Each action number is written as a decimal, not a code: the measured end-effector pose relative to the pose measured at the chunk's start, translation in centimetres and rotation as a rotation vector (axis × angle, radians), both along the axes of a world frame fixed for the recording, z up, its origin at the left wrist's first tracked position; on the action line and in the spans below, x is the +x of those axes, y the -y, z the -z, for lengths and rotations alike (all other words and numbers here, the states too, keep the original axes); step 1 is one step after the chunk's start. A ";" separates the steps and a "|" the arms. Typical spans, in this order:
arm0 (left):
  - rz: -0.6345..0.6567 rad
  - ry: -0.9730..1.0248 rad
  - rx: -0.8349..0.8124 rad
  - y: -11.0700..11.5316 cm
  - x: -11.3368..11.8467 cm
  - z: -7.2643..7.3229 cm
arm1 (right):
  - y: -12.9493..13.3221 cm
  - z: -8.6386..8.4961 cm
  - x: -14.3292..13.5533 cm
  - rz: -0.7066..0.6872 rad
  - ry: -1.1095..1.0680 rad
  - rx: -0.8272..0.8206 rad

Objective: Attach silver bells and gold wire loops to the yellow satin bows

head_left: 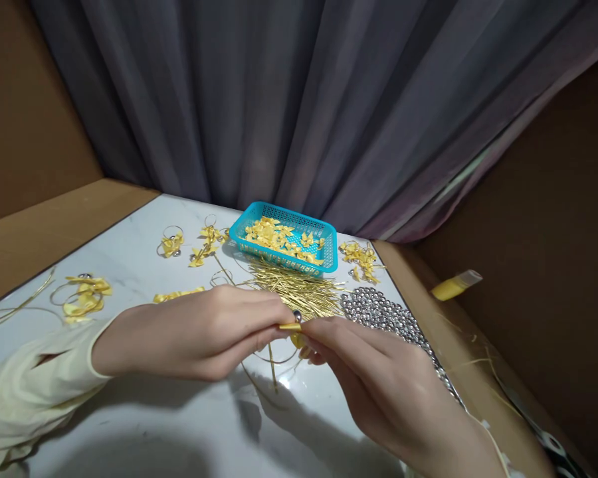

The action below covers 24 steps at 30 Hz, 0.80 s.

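Observation:
My left hand [214, 328] and my right hand [379, 372] meet over the white table. Both are closed, pinching a small yellow ribbon piece [290, 327] between their fingertips. A round silver bead [298, 317] sits at its upper edge. Below the fingers, a thin gold wire loop [279, 360] and loose wire ends hang or lie; how they join the ribbon is hidden. Just beyond my fingertips is a pile of gold wire ties [303, 292]. A heap of shiny silver beads [383, 315] spreads beyond my right hand.
A turquoise basket [284, 251] holds yellow ribbon flowers. Yellow ribbon pieces with wire rings [87, 294] lie at the left, with others [361, 257] right of the basket. A yellow tube [456, 285] is on the brown surface at right. A grey curtain [249, 99] hangs behind.

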State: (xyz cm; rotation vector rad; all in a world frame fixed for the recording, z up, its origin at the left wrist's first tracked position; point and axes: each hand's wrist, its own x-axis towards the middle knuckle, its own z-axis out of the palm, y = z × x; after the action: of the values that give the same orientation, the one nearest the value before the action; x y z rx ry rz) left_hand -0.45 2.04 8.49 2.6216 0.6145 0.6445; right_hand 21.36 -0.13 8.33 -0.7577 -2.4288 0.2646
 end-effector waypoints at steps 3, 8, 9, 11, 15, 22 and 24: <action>0.013 -0.006 -0.016 -0.1 0.0 0.3 | 0.1 0.1 -0.3 -0.010 0.043 0.016; 0.004 -0.008 -0.050 -0.2 -0.1 0.3 | 0.3 0.9 -0.7 -0.010 0.031 0.080; 0.003 -0.008 -0.055 -0.2 -0.2 0.3 | 0.3 1.1 -0.7 -0.005 0.027 0.074; 0.006 -0.009 -0.068 -0.2 -0.2 0.3 | 0.3 1.4 -0.8 0.006 0.024 0.043; 0.046 -0.001 -0.096 -0.4 -0.4 0.3 | 0.2 1.2 -0.8 0.005 0.030 -0.088; 0.086 -0.022 -0.140 -0.8 -0.7 0.4 | 0.2 0.8 -1.1 -0.004 0.082 -0.077; 0.053 -0.026 -0.141 -0.8 -0.6 0.5 | 0.4 1.2 -1.5 0.065 0.146 0.094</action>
State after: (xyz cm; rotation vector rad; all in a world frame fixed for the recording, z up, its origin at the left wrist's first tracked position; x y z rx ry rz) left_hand -1.03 2.86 8.02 2.5091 0.5742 0.5322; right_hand 19.90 -0.57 7.15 -0.8380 -2.5274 0.0717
